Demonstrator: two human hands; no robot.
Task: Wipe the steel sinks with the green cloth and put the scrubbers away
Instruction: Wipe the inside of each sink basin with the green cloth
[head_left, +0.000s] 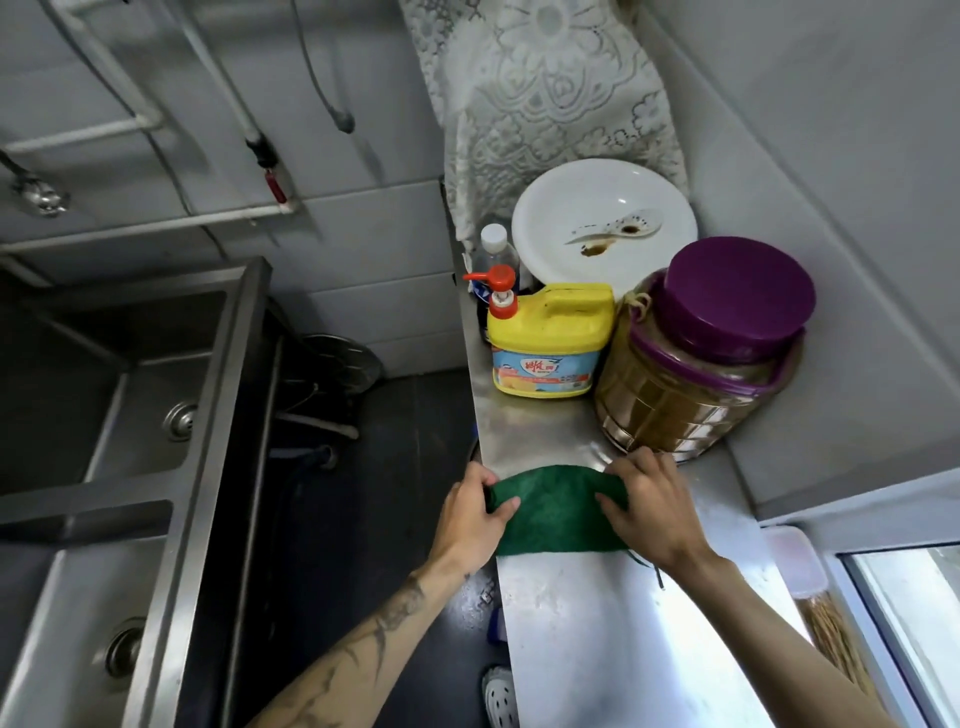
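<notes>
The green cloth (558, 512) lies folded on the steel counter (587, 634) at the right. My left hand (475, 512) grips its left edge at the counter's rim. On the cloth's right side my right hand (652, 506) rests with fingers curled over the fabric. The steel sinks (150, 431) stand at the left, two basins with round drains, apart from both hands. No scrubber is visible.
Behind the cloth stand a yellow detergent bottle (545, 343) with a red pump, a big jar with a purple lid (696, 353), a stained white plate (605, 223) and a small clear bottle (496, 249). A dark floor gap separates counter and sinks. A window frame is at lower right.
</notes>
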